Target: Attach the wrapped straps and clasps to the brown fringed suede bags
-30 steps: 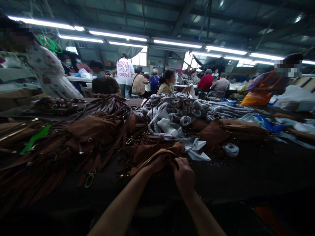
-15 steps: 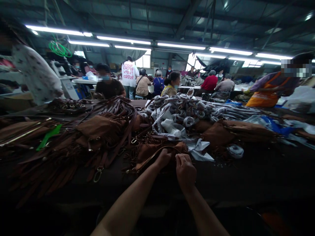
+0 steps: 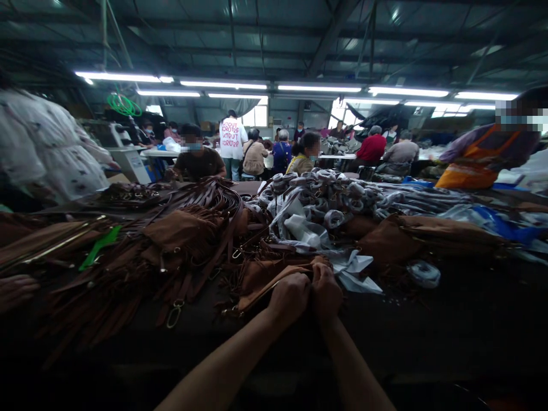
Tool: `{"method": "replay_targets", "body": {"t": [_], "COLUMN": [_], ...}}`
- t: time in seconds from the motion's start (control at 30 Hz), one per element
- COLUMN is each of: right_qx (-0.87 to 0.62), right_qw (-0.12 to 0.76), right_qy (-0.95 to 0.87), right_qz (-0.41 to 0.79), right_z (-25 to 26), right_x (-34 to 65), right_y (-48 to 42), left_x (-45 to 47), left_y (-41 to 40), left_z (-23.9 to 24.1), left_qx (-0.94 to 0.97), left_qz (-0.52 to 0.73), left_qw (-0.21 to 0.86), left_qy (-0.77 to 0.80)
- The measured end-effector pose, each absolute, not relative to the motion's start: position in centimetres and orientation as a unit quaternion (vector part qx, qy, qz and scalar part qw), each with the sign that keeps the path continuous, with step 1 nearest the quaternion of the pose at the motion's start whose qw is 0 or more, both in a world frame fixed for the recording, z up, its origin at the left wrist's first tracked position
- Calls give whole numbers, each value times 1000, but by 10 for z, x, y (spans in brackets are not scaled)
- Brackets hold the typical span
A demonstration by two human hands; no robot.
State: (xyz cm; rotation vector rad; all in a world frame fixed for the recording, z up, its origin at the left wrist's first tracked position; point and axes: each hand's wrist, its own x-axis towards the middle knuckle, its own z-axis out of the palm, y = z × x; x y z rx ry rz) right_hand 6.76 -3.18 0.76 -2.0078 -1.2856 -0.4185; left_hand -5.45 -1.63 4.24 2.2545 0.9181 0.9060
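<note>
A brown fringed bag (image 3: 261,273) lies in front of me, its metal zipper running along the near edge. My left hand (image 3: 291,294) is closed on the zipper edge near the bag's right end. Right beside it, my right hand (image 3: 327,288) is closed on the right corner of the same bag. The two hands touch or nearly touch, and the fingertips are partly hidden. White wrapping (image 3: 353,268) lies just beyond my right hand. To the left, a metal clasp (image 3: 174,314) hangs from a brown strap.
Brown fringed bags (image 3: 175,234) with straps are heaped on the left, near a green strip (image 3: 99,246). Plastic-wrapped coiled straps (image 3: 325,191) are piled behind; one wrapped coil (image 3: 423,274) lies to the right. Another person's hand (image 3: 16,291) is at the left edge. Co-workers sit and stand beyond.
My left hand has moved right and now grips over the zipper edge. My right hand has closed on the bag's corner beside it. Another person's hand has appeared at the left edge.
</note>
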Motion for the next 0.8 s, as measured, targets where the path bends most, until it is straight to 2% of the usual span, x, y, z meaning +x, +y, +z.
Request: {"method": "replay_targets", "body": {"t": [0.1, 0.3, 0.47, 0.67, 0.8], "right_qx": [-759, -737, -744, -733, -715], "right_qw": [375, 381, 348, 371, 394], "right_qy": [-513, -538, -556, -552, -559], "right_qz": [-144, -149, -127, -139, -145], "right_z": [4, 3, 1, -6, -12], "right_x": [70, 70, 73, 74, 75], "right_y": [-34, -34, -29, -28, -26], "left_x": [-58, -56, -47, 53, 133], "left_y": [-17, 7, 36, 121, 167], "left_z": [49, 37, 80, 127, 123], "left_qx": [844, 860, 893, 890, 820], "left_qz": [347, 236, 145, 162, 158], "left_qw": [227, 216, 242, 162, 204], "left_qy": [342, 397, 351, 394, 511]}}
